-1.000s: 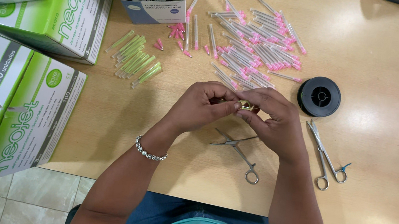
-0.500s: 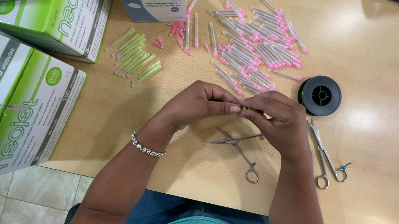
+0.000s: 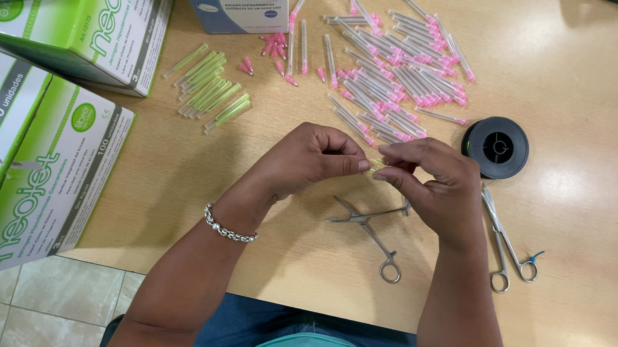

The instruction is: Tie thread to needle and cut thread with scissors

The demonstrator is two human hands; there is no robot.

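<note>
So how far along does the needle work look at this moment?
Done, seemingly: a small row of green-capped needles lies set apart. In hand: the left hand and right hand pinch one small yellowish piece between their fingertips. Left: a large pile of pink-hubbed capped needles lies beyond the hands.

- I have one view only, from the camera worn on the person's head, so no second view overlaps it.
- It looks almost straight down over the wooden table (image 3: 597,303), with the person's lap at the bottom edge and the table's far side at the top.
- It sits close: the left hand (image 3: 311,158) and right hand (image 3: 436,183) meet near the middle of my picture.
- The boxes (image 3: 21,157) are cut off at the left edge.
</note>
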